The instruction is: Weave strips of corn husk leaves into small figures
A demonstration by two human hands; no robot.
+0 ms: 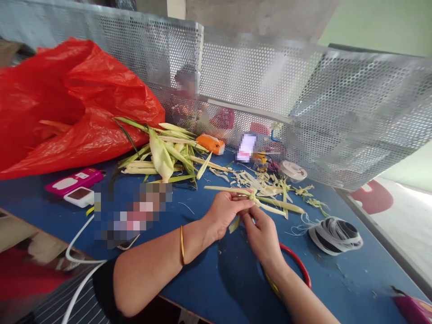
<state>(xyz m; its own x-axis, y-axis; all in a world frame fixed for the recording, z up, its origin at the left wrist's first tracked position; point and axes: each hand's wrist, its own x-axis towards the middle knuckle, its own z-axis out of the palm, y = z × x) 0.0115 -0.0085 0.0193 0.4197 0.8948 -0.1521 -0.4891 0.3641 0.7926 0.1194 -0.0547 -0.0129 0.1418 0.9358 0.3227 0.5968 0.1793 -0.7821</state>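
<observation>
My left hand (224,211), a gold bangle on its wrist, pinches pale green corn husk strips (270,209) between thumb and fingers. Close beside it, my right hand (263,231) has its fingers closed on the same strips, just below where they cross in a small bunch. The ends of the strips stick out to the left and right, and a short leafy end hangs beneath the hands. Fingertips partly hide the bunch. Behind and to the left lies a heap of corn husks (162,155). Thin scraps of husk (248,177) are scattered beyond my hands.
A large red plastic bag (77,103) fills the back left. White thread wound on a dark core (335,236) sits right, near a white spool (293,171). A red and yellow ring (299,261) lies under my right forearm. Perforated metal panels (249,76) edge the blue table (202,279).
</observation>
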